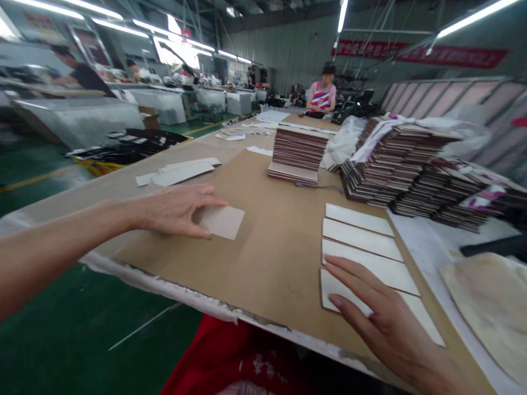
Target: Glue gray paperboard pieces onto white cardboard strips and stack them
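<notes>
My left hand (181,213) is at the left part of the table, gripping a pale, thin rectangular card (225,221) between thumb and fingers. Its grip hides the card's near end. On the right, my right hand (376,307) has its fingers stretched out over the nearest white panel (331,285), with fingertips reaching the panel behind it. Several white rectangular panels with dark edges lie in a row there, including the farthest panel (360,218).
A neat stack of brown-edged boards (298,153) stands beyond my hands. Taller board piles (382,159) fill the right side. Pale strips (185,171) lie at the left edge of the table (263,274). A co-worker (323,96) is at the far end.
</notes>
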Tool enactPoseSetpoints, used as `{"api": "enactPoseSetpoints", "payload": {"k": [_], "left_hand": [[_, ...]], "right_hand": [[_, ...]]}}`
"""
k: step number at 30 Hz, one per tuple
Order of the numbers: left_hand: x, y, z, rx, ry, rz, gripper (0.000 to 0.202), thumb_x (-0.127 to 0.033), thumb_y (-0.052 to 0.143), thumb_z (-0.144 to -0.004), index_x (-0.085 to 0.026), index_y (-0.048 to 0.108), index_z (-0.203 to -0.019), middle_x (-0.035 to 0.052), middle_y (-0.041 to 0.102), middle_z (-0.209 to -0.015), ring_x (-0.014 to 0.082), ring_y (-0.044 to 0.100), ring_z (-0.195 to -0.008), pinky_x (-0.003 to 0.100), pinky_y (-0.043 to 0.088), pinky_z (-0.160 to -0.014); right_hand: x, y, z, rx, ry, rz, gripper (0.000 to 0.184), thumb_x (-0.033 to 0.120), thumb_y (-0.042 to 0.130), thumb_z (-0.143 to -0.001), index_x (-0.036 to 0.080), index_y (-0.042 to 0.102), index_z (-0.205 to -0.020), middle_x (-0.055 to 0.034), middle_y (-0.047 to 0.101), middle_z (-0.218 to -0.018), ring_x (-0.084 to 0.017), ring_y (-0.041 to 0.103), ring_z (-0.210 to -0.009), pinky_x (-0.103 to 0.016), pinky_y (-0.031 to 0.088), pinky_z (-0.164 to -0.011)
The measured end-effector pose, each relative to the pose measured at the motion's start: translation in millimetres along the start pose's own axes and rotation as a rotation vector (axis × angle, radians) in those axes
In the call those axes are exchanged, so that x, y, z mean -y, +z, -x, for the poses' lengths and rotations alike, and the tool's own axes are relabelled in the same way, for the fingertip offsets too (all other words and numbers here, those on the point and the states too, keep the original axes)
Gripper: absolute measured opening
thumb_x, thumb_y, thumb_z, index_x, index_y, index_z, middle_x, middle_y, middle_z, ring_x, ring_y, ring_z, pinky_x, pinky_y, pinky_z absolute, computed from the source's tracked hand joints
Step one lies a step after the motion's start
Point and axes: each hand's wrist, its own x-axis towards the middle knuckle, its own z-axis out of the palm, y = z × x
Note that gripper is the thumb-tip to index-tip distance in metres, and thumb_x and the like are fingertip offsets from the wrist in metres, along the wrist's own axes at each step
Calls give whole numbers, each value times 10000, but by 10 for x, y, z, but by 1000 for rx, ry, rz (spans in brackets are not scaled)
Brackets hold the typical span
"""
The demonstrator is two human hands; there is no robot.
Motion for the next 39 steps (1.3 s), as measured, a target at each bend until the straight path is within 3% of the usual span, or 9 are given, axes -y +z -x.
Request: {"api": "enactPoseSetpoints", "payload": {"k": [3, 5, 10, 14, 17, 20, 24, 28, 39], "left_hand": [[-815, 102, -337, 86, 266, 77, 704, -654, 684, -767, -333, 587, -1387, 75, 634, -1109, 272, 632, -993, 376, 516, -841], [-1255, 178, -516, 99, 341, 136, 668, -651, 657, -787, -345, 584, -1376, 79, 628, -1111, 272, 631, -981, 380, 515, -840], [-1863, 234, -952, 20, 494, 223, 636, -621, 669, -787, -356, 576, -1358, 66, 607, -1225, 310, 603, -1118, 450, 465, -1027], [-1998, 295, -1206, -141, 468, 246, 896, -714, 663, -756, -339, 374, -1518, 55, 417, -1527, 380, 392, -1407, 554, 254, -1201], [-2043, 584, -1224, -63, 371, 277, 891, -728, 651, -767, -303, 397, -1508, 86, 513, -1466, 355, 457, -1359, 516, 333, -1150], [-2136, 993, -1109, 70, 373, 272, 827, -744, 651, -762, -310, 494, -1448, 110, 598, -1400, 354, 526, -1290, 508, 388, -1086], [-2299, 1308, -954, 85, 327, 245, 794, -751, 653, -747, -302, 558, -1394, 117, 613, -1394, 365, 547, -1260, 556, 379, -1073], [-2362, 1317, -914, 87, 292, 241, 676, -670, 630, -813, -273, 576, -1358, 109, 624, -1372, 345, 560, -1239, 540, 400, -1049], [-2260, 1380, -762, 51, 219, 336, 632, -575, 644, -844, -229, 558, -1366, 131, 565, -1390, 330, 527, -1269, 495, 441, -1054]], "right_hand": [[248, 165, -184, 27, -92, -26, 637, 354, 655, -962, 246, 417, -1543, -139, 441, -1573, -309, 443, -1432, -545, 478, -1124], [270, 230, -188, 43, -100, 22, 709, 381, 697, -935, 168, 399, -1543, -211, 423, -1568, -342, 411, -1445, -566, 440, -1141], [55, -67, 106, -5, 23, 153, 602, 285, 676, -931, 167, 472, -1484, -202, 512, -1486, -337, 489, -1368, -550, 463, -1117], [-267, -607, 578, -363, 322, 238, 504, 293, 688, -917, 232, 582, -1405, -136, 557, -1456, -325, 511, -1354, -552, 427, -1149], [-437, -839, 1031, -660, 633, 22, 483, 361, 713, -906, 271, 617, -1371, -96, 623, -1394, -318, 597, -1270, -545, 497, -1088], [-458, -820, 1405, -790, 821, -187, 480, 382, 751, -880, 289, 645, -1338, -76, 683, -1318, -303, 663, -1184, -532, 534, -1050], [-385, -675, 1632, -704, 802, -254, 489, 354, 783, -847, 305, 660, -1318, -62, 610, -1426, -310, 575, -1309, -525, 501, -1092], [-372, -630, 1654, -602, 694, -243, 473, 326, 758, -878, 325, 645, -1337, -58, 543, -1492, -298, 465, -1411, -508, 469, -1124], [-359, -580, 1485, -447, 617, -136, 476, 339, 726, -912, 366, 611, -1373, -56, 538, -1495, -302, 474, -1397, -525, 470, -1105]]}}
